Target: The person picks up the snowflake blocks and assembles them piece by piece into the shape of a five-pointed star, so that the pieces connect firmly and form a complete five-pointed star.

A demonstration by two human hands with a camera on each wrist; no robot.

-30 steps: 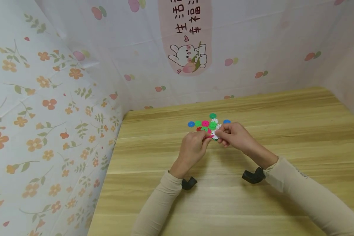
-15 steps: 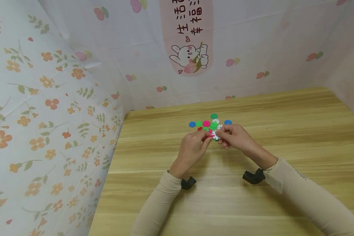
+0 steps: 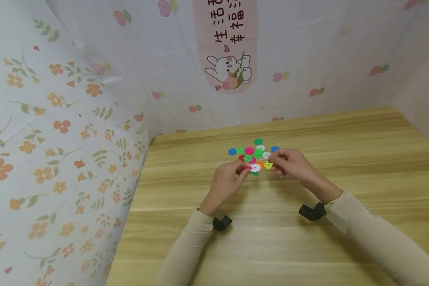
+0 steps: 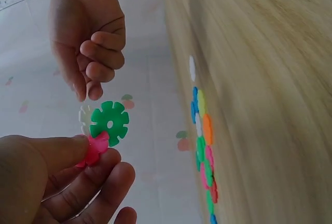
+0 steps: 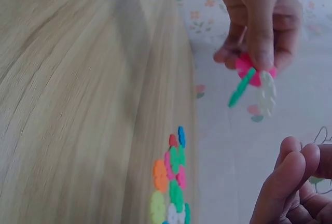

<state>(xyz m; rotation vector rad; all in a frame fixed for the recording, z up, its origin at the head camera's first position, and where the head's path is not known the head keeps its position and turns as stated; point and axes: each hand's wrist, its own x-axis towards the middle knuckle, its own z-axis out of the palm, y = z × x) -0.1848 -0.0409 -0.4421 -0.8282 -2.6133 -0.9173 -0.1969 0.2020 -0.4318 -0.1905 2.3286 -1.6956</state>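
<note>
In the head view my left hand [image 3: 227, 180] pinches a pink notched flower-shaped disc [image 4: 96, 149] between thumb and fingers. A green disc [image 4: 110, 123] and a white disc [image 3: 255, 168] are joined to it, standing at angles, held above the table. My right hand [image 3: 294, 165] is just to the right, its fingers loosely bent with nothing between them. The left wrist view shows the right hand [image 4: 93, 47] a small gap from the white disc. In the right wrist view the right fingertips [image 5: 290, 146] are also bare.
Several more flower discs lie on the wooden table [image 3: 186, 190] beyond the hands, including a blue disc [image 3: 232, 151], an orange disc [image 5: 160, 176] and a yellow disc [image 5: 157, 207]. A patterned cloth [image 3: 164, 79] hangs behind the table. Black curved pieces [image 3: 312, 211] sit at both wrists.
My right hand has let go of the white disc and drawn off to the right. My left hand has moved slightly left with the joined discs, uncovering the orange and yellow ones behind.
</note>
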